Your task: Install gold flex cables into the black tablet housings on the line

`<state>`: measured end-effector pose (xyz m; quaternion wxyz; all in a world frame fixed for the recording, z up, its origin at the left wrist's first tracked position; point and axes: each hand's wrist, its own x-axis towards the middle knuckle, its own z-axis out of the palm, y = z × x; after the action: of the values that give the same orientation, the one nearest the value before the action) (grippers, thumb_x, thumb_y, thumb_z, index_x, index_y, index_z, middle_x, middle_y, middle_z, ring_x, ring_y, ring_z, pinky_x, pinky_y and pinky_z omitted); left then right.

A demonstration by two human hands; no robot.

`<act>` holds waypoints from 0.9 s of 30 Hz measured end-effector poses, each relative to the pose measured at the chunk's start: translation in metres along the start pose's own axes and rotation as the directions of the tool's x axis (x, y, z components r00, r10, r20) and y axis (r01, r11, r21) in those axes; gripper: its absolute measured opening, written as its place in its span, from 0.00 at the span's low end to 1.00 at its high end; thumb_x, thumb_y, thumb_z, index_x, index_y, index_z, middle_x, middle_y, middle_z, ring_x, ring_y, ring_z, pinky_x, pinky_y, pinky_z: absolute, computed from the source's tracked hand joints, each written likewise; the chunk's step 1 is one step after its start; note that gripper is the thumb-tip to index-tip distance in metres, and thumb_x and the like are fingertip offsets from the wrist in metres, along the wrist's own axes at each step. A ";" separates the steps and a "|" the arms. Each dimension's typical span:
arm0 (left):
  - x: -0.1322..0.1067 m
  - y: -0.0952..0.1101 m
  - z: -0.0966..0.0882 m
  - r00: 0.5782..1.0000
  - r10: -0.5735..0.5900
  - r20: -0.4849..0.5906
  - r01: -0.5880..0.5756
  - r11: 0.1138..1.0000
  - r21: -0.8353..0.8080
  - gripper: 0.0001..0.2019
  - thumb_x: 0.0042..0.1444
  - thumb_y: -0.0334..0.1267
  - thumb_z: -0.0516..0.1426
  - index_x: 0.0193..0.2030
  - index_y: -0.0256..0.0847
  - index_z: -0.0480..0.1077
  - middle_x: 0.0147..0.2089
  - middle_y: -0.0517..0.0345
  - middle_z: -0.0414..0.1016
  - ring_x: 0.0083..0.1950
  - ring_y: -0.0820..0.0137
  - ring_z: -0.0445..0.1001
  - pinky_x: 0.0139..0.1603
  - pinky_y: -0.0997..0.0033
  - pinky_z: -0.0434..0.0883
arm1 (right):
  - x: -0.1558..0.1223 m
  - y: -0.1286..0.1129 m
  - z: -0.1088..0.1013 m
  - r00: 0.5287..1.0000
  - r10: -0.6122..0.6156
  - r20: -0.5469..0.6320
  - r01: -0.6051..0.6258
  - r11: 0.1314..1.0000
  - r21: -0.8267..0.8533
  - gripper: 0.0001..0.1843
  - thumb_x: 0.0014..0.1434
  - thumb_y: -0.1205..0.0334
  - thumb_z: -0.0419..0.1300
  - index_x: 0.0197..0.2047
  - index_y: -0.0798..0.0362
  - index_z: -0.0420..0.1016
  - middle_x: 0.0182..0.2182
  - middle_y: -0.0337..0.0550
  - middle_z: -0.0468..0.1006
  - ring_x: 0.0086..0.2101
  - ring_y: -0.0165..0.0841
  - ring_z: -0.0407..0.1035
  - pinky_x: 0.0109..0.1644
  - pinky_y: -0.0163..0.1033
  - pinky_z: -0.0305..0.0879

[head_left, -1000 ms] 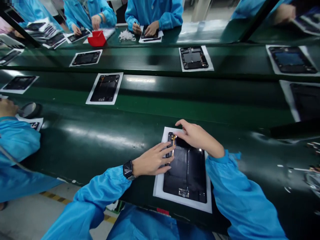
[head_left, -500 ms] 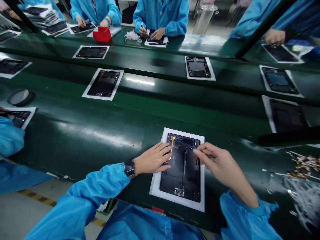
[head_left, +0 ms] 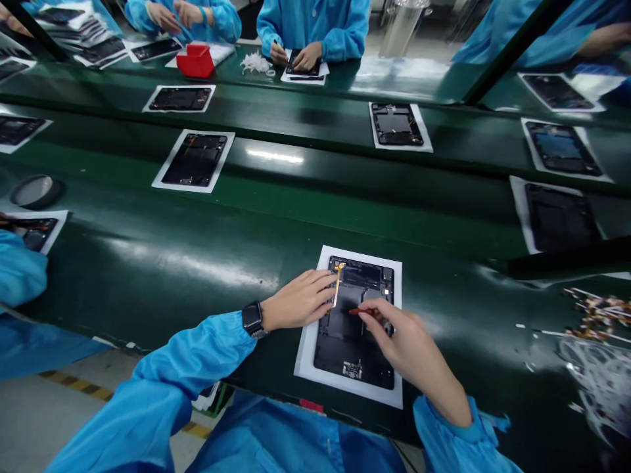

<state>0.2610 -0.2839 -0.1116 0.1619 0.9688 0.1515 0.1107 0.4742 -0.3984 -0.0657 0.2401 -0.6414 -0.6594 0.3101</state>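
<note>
An open black tablet back (head_left: 357,315) lies on a white sheet (head_left: 308,355) on the green conveyor belt (head_left: 207,263) in front of me. My left hand (head_left: 300,301), with a black watch on its wrist, rests flat on the tablet's left edge, fingertips beside an orange flex cable (head_left: 337,284) that stands up from the top left corner. My right hand (head_left: 401,338) is over the tablet's middle right and pinches a small thin orange-red piece (head_left: 355,311) that points left over the dark inner surface.
More open tablets on white sheets (head_left: 194,159) (head_left: 397,124) (head_left: 560,215) lie along the belt lanes. Across the belt, people in blue coats work; a red box (head_left: 195,62) stands there. A pile of small parts (head_left: 599,315) lies at my right, and a neighbour's blue sleeve (head_left: 20,272) at my left.
My right hand has left the tablet's top left corner, drawn back to the right, picked up a thin orange-red piece, and come over the tablet's middle. The left hand has stayed in place.
</note>
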 end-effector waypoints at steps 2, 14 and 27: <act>-0.008 -0.005 -0.003 1.000 -0.009 -0.025 0.007 0.997 -0.077 0.16 0.65 0.36 0.52 0.58 0.35 0.64 0.66 0.43 0.60 0.69 0.57 0.56 0.68 0.56 0.59 | 0.001 0.000 0.009 1.000 -0.009 0.013 0.010 0.998 -0.070 0.07 0.69 0.61 0.51 0.47 0.48 0.69 0.39 0.40 0.78 0.34 0.34 0.74 0.37 0.36 0.65; -0.020 -0.013 0.005 0.997 -0.049 -0.063 0.031 0.966 -0.256 0.23 0.61 0.41 0.58 0.60 0.37 0.62 0.67 0.41 0.59 0.70 0.55 0.55 0.69 0.51 0.59 | 0.025 -0.022 0.047 0.984 -0.135 0.116 0.177 0.823 -0.540 0.05 0.65 0.71 0.54 0.38 0.54 0.70 0.29 0.43 0.77 0.26 0.38 0.73 0.27 0.39 0.59; -0.023 -0.015 0.009 0.996 -0.051 -0.079 0.027 0.962 -0.272 0.29 0.59 0.50 0.61 0.60 0.34 0.61 0.67 0.37 0.58 0.70 0.53 0.55 0.68 0.51 0.59 | 0.007 -0.007 0.055 0.990 -0.031 -0.139 0.015 0.994 -0.110 0.09 0.68 0.61 0.53 0.47 0.52 0.72 0.40 0.45 0.81 0.38 0.38 0.77 0.41 0.39 0.71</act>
<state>0.2378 -0.2804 -0.1291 0.2884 0.9288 0.1608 0.1684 0.4296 -0.3966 -0.0992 0.2543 -0.6662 -0.6641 0.2248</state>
